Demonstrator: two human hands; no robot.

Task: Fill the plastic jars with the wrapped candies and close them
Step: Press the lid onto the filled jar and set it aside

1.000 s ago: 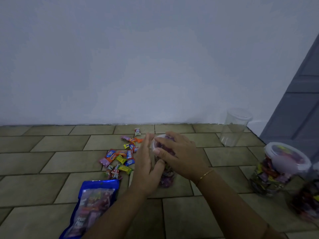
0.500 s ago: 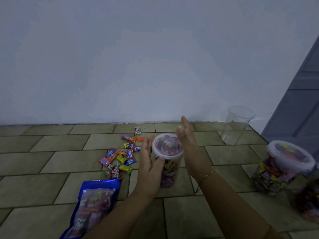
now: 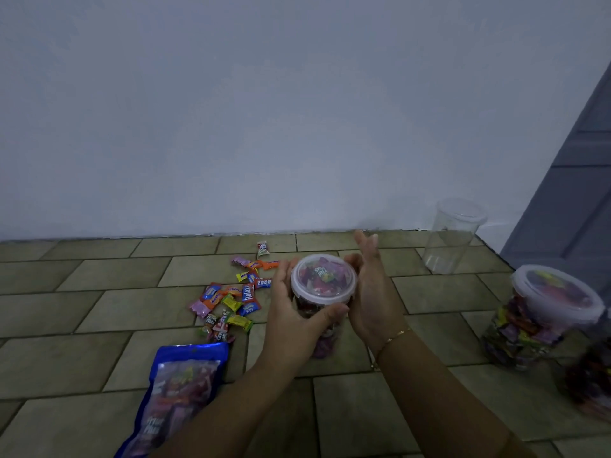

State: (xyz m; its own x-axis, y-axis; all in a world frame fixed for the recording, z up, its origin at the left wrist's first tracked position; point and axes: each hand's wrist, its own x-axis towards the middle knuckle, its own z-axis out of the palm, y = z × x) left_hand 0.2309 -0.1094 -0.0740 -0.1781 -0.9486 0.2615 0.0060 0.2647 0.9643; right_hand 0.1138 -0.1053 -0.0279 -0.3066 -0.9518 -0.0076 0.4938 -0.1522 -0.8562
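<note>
Two hands flank the filled jar (image 3: 322,302), which stands upright on the floor (image 3: 115,276), long axis vertical, lid (image 3: 324,279) up. Our left hand (image 3: 292,312) grips its left wall, thumb curled across the front; our right hand (image 3: 370,292) lies flat-fingered against the right, grasping nothing. We judge the empty jar (image 3: 453,236), far right, comes next.

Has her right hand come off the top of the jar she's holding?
Yes. The right hand has slid off the lid to the jar's right side, toward the empty jar.
</note>
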